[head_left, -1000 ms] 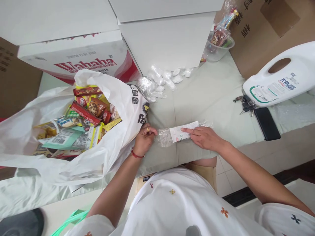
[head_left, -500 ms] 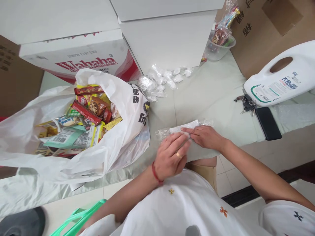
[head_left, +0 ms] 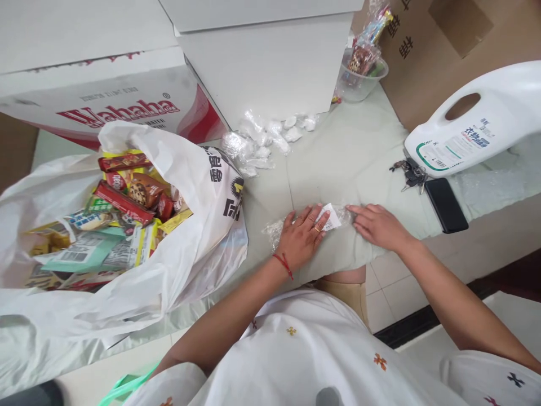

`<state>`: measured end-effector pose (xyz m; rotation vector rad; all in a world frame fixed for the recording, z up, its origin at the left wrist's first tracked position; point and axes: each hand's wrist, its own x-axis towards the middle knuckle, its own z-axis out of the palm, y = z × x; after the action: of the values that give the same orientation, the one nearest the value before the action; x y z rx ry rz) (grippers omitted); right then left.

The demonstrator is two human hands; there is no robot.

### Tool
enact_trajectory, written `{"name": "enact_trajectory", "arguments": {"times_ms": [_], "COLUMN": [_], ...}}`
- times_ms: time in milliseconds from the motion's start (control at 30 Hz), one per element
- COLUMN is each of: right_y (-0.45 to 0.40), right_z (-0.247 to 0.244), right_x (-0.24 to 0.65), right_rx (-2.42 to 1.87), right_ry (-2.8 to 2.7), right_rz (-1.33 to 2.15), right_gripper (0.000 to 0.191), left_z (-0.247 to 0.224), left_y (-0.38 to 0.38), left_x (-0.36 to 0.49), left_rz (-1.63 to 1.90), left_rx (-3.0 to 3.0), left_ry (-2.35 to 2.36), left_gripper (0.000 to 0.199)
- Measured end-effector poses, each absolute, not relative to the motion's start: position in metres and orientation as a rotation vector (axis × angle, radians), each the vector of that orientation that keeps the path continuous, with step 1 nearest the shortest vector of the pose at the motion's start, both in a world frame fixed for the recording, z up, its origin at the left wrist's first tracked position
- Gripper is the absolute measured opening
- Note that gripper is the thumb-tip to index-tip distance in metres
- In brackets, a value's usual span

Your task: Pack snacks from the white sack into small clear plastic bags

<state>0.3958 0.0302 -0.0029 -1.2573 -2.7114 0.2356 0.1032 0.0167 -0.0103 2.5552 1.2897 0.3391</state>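
Observation:
A strip of clear plastic wrap (head_left: 274, 226) lies along the front of the cloth-covered table. On it is a white folded paper piece (head_left: 332, 217), partly covered by my left hand. My left hand (head_left: 301, 234) is flat on the wrap and paper, its fingers spread. My right hand (head_left: 374, 224) rests at the right end of the wrap, its fingers stretched out with the index fingertip at the plastic's edge; its thumb is hidden. Behind them sits a pile of small white bundles in clear plastic (head_left: 257, 138).
A white plastic bag (head_left: 198, 186) full of packaged snacks (head_left: 122, 200) stands at left. Cartons (head_left: 266, 73) line the back, beside a clear tub of snacks (head_left: 361, 84). At right are a white detergent jug (head_left: 465, 127), keys (head_left: 409, 172) and a black phone (head_left: 446, 205).
My left hand has come down flat and spread over the paper and wrap. My right hand has slid right, off the paper to the wrap's end. The view has shifted slightly right.

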Motion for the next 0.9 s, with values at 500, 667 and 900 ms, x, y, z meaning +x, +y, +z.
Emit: {"name": "enact_trajectory", "arguments": {"times_ms": [500, 667, 900], "right_y": [0.113, 0.12, 0.104], "right_z": [0.013, 0.018, 0.014], "right_x": [0.387, 0.402, 0.447], "right_rx": [-1.337, -1.374, -1.704], "right_ry": [-2.164, -2.027, -1.735], "right_rz": [1.44, 1.446, 1.11], "right_gripper": [0.048, 0.039, 0.046], "left_z": [-0.016, -0.017, -0.017], "left_y": [0.018, 0.018, 0.017], "left_x": [0.102, 0.101, 0.1], "left_rz": [0.346, 0.357, 0.352], "left_rx": [2.584, 2.584, 2.561], "left_ry": [1.275, 1.261, 1.254], "left_gripper": [0.052, 0.051, 0.049]}}
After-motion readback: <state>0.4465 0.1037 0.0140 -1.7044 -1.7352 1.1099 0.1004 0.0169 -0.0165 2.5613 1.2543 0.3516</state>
